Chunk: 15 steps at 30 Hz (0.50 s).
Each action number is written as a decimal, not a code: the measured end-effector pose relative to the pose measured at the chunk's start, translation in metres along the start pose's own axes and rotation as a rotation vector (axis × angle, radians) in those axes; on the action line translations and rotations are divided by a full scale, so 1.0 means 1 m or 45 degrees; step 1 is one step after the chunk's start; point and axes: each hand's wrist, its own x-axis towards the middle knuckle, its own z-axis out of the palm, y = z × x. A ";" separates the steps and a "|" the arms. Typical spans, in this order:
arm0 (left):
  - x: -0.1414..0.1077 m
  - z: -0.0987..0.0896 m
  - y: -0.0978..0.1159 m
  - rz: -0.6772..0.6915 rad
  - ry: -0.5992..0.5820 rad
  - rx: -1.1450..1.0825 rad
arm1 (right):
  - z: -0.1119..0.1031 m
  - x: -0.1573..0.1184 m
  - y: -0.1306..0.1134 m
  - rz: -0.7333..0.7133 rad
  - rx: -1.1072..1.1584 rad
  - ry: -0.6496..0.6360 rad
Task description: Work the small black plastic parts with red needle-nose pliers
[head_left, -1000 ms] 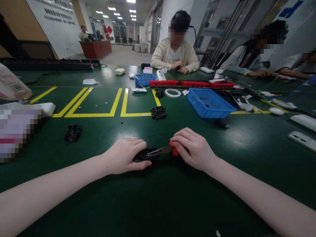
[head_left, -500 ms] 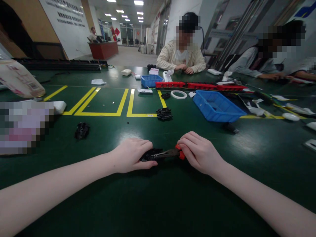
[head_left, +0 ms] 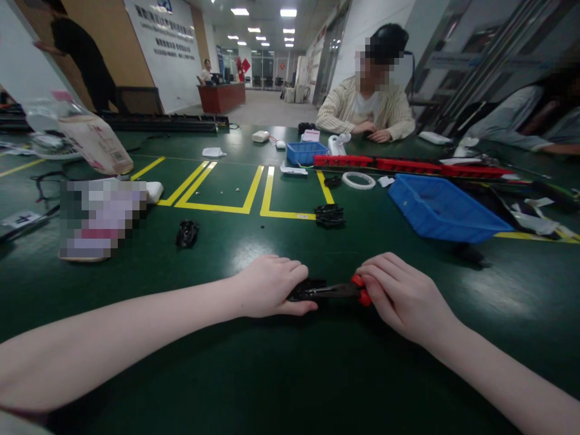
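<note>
My left hand [head_left: 274, 287] is closed around a black plastic part [head_left: 307, 290], which its fingers and thumb partly cover. In my right hand [head_left: 401, 293] are long-nosed pliers [head_left: 338, 291] with red handles, gripped by the handles. Their metal jaws point left and reach the black part; whether they pinch it I cannot tell. Both hands are low over the green table [head_left: 281, 374]. Beyond them, on the table, lie a black ribbed part [head_left: 330, 215] and another black part [head_left: 187, 233].
A large blue bin [head_left: 446, 208] stands to the right, a small blue bin [head_left: 307, 152] farther back. Long red strips [head_left: 408, 164] run behind a white ring [head_left: 358, 180]. At left are a pixelated flat object [head_left: 104, 220] and a leaning bottle [head_left: 97, 142]. A person [head_left: 367, 109] sits opposite.
The view has turned left, so everything appears farther right. Both hands keep their grips on the black part and the pliers, with little visible change between them.
</note>
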 end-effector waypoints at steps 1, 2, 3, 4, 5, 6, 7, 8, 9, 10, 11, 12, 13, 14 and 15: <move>0.000 0.000 0.000 0.000 -0.001 0.007 | 0.000 0.000 0.001 -0.012 -0.001 0.007; 0.000 0.000 0.000 -0.001 -0.002 0.010 | 0.000 0.000 0.003 -0.020 0.001 0.012; 0.000 0.000 0.000 -0.004 -0.001 0.006 | 0.000 0.000 0.004 -0.024 0.003 0.017; 0.000 0.000 0.000 -0.006 0.000 -0.003 | 0.000 0.000 0.005 -0.021 0.003 0.017; 0.000 0.000 0.000 -0.007 0.000 -0.015 | 0.000 0.000 0.005 -0.015 0.003 0.016; 0.000 0.000 0.000 -0.010 -0.001 -0.026 | -0.001 0.000 0.005 -0.009 0.008 0.018; -0.001 0.000 0.001 -0.013 -0.003 -0.039 | -0.001 0.000 0.004 -0.003 0.018 0.017; -0.001 0.000 0.001 -0.019 -0.004 -0.047 | -0.001 0.000 0.003 0.002 0.032 0.024; -0.002 0.000 0.002 -0.031 0.001 -0.046 | -0.002 0.000 0.003 0.005 0.046 0.040; -0.002 0.000 0.002 -0.052 0.010 -0.031 | -0.002 0.000 0.003 0.010 0.059 0.056; -0.003 -0.001 0.004 -0.080 0.024 -0.002 | -0.003 0.000 0.004 0.018 0.066 0.075; -0.004 -0.001 0.005 -0.112 0.036 0.037 | -0.003 -0.001 0.005 0.034 0.067 0.088; -0.004 -0.002 0.006 -0.141 0.046 0.084 | -0.003 -0.002 0.007 0.063 0.063 0.096; -0.005 -0.002 0.007 -0.166 0.048 0.132 | -0.004 -0.003 0.009 0.102 0.055 0.097; -0.005 -0.003 0.008 -0.179 0.044 0.172 | -0.003 -0.005 0.013 0.147 0.046 0.090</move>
